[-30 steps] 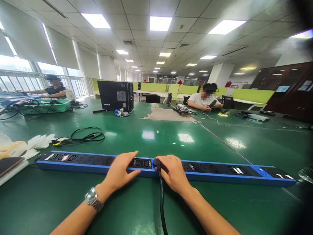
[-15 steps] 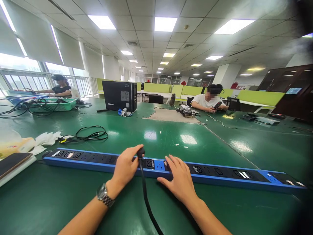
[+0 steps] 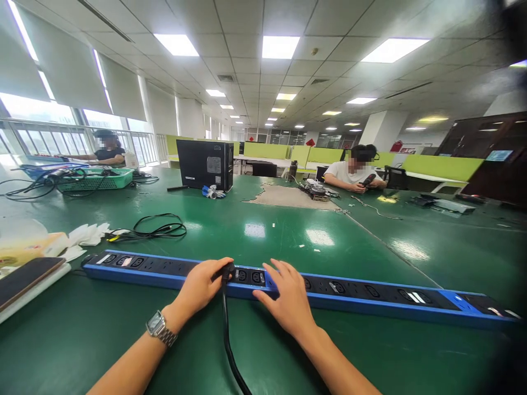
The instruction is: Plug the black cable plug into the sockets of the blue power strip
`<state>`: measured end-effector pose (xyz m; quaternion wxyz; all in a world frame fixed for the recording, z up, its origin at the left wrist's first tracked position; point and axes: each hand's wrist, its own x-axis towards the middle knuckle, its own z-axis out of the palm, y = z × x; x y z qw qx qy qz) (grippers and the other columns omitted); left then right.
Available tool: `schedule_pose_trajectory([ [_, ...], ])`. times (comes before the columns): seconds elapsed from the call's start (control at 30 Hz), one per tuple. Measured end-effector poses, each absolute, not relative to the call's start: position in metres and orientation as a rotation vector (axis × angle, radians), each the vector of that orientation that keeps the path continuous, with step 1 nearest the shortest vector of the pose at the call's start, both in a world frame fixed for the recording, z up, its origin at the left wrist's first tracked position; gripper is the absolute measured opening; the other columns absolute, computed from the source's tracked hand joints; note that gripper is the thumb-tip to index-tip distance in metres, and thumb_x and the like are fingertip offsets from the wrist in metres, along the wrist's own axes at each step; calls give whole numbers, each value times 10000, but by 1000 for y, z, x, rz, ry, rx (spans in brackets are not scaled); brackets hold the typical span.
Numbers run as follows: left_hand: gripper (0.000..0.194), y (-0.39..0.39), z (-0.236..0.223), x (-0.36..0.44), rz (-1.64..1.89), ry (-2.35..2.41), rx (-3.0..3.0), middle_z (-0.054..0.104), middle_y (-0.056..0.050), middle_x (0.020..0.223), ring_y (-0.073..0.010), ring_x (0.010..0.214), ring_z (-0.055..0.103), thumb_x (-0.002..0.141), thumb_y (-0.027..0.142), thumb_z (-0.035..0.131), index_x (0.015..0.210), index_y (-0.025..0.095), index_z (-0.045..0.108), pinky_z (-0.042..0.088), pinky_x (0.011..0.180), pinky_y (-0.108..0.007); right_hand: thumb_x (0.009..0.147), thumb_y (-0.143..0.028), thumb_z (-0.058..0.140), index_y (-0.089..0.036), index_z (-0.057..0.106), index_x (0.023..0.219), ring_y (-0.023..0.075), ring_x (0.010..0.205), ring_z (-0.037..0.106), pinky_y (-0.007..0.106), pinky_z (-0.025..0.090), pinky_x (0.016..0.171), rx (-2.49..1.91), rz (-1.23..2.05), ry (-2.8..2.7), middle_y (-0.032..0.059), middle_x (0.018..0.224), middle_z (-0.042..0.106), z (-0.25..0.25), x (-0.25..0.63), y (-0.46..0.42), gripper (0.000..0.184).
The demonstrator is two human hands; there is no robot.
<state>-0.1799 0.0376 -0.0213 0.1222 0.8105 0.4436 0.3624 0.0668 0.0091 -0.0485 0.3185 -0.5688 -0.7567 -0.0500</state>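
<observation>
A long blue-and-black power strip [image 3: 362,288] lies across the green table in front of me. My left hand [image 3: 202,285], with a watch on its wrist, grips a black plug [image 3: 228,271] low over the strip's sockets, left of the middle. Whether the plug sits in a socket cannot be made out. Its thick black cord [image 3: 229,345] runs down toward me. Just right of it, my right hand [image 3: 288,296] is spread over the blue socket section, fingers apart at the far edge and thumb near the front edge.
A coiled black cable [image 3: 158,226], a phone-like dark slab [image 3: 28,280] and tissues [image 3: 88,235] lie on the left. Farther back stand a black computer case [image 3: 203,164] and a green basket [image 3: 99,180]. Two other people sit at the table's far side.
My left hand has moved left and down with the plug, which is now lower against the strip. My right hand has shifted slightly left along the strip.
</observation>
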Motion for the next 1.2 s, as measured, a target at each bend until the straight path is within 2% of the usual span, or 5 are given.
schedule_pose_trajectory([
  [0.23, 438, 41, -25, -190, 890, 1245, 2478, 660, -52, 1242, -210, 1133, 603, 843, 183, 490, 1268, 230, 585, 437, 1030, -380, 767, -426, 682, -233, 597, 1249, 296, 1237, 447, 498, 342, 1056, -1345, -8, -1973, 93, 1332, 564, -39, 14, 15, 526],
  [0.47, 842, 36, -35, -197, 839, 1427, 2605, 598, -72, 1323, -252, 1214, 545, 768, 206, 556, 1514, 237, 166, 305, 1107, -506, 800, -262, 641, -279, 658, 1114, 226, 1012, 534, 416, 395, 932, -1148, 14, -2033, 20, 1060, 695, -32, -24, 31, 315],
  [0.77, 826, 36, -37, -194, 909, 1533, 2625, 657, -76, 1232, -288, 1131, 588, 760, 410, 683, 1467, 221, 299, 400, 1027, -466, 909, -355, 528, -221, 594, 1198, 209, 1050, 572, 367, 426, 916, -985, -165, -1713, 70, 1140, 666, 2, 28, 12, 325],
  [1.0, 775, 35, -37, -193, 938, 1575, 2572, 671, -62, 1212, -279, 1106, 603, 788, 463, 654, 1451, 224, 332, 409, 1025, -465, 843, -555, 534, -210, 657, 1042, 222, 839, 653, 364, 510, 804, -1393, -62, -1564, 86, 935, 701, -48, 188, 3, 417],
  [1.2, 688, 35, -38, -191, 937, 1595, 2587, 650, -72, 1248, -274, 1133, 597, 806, 496, 630, 1401, 225, 417, 399, 1046, -470, 860, -505, 522, -247, 656, 1071, 198, 849, 662, 316, 511, 794, -1390, 1, -1723, 54, 959, 711, -51, 199, 3, 360],
])
